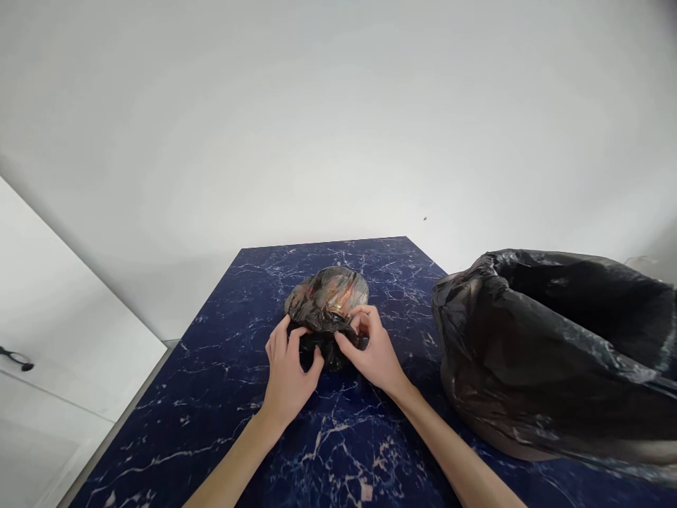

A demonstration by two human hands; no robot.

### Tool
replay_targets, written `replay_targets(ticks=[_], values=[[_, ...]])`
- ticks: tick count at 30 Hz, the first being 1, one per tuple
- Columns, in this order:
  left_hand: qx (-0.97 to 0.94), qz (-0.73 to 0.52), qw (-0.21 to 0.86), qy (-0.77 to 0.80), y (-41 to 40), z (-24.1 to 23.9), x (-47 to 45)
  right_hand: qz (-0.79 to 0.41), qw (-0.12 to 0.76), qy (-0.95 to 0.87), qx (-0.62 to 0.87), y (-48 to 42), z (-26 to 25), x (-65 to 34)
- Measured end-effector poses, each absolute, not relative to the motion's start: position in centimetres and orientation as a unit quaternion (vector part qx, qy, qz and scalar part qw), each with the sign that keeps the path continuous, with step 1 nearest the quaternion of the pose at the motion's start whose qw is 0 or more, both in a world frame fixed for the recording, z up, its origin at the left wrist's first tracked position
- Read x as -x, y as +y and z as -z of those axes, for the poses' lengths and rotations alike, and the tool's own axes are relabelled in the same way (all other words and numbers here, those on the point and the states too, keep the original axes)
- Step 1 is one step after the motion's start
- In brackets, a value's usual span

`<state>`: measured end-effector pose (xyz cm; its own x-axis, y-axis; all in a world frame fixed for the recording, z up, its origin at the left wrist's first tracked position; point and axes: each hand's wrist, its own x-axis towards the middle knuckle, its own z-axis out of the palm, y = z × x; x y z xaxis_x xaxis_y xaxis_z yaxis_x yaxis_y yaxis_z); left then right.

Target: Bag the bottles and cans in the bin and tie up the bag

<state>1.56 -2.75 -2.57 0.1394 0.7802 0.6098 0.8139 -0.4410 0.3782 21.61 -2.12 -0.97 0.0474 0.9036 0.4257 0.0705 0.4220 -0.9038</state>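
Observation:
A crumpled black plastic bag (317,300) lies in the middle of the blue marbled table (343,430). Reddish and pale colours show through its thin film; what is inside I cannot make out. At its near left edge, my left hand (293,367) has its fingertips hooked on the film, the thumb curled in toward the bunched dark plastic. My right hand (373,349) pinches the near right edge of the same bag between thumb and fingers. Some fingertips of both hands are hidden by the plastic.
On the right stands a large bin (491,430) lined with a black bin liner (529,360), its mouth wide. A white wall (338,141) rises behind the table. To the left is a white cabinet (68,303) with a dark handle (18,360).

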Motion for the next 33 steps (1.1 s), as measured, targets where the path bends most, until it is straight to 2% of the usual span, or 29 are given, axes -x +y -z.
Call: replay_targets(ticks=[4, 14, 23, 29, 33], values=[[0.773, 0.362, 0.005, -0.521, -3.1, 2.5, -1.8, -0.335, 0.577, -0.609, 0.429, -2.3, 1.1, -21.3], [0.775, 0.369, -0.01, -0.513, -3.1, 2.9, -1.8, -0.443, 0.642, -0.47, 0.413, -1.9, 0.9, -22.0], [0.783, 0.358, -0.009, -0.509, -2.9, 2.6, -1.8, -0.598, 0.652, -0.381, 0.269, -1.9, -1.0, -23.7], [0.78, 0.373, -0.041, -0.5, -3.3, 2.1, -1.9, -0.667, 0.652, -0.309, 0.186, -2.0, -0.4, -24.4], [0.792, 0.39, -0.022, -0.47, -3.7, 1.4, -1.9, -0.703, 0.646, -0.255, 0.153, -1.5, 0.4, -24.7]])
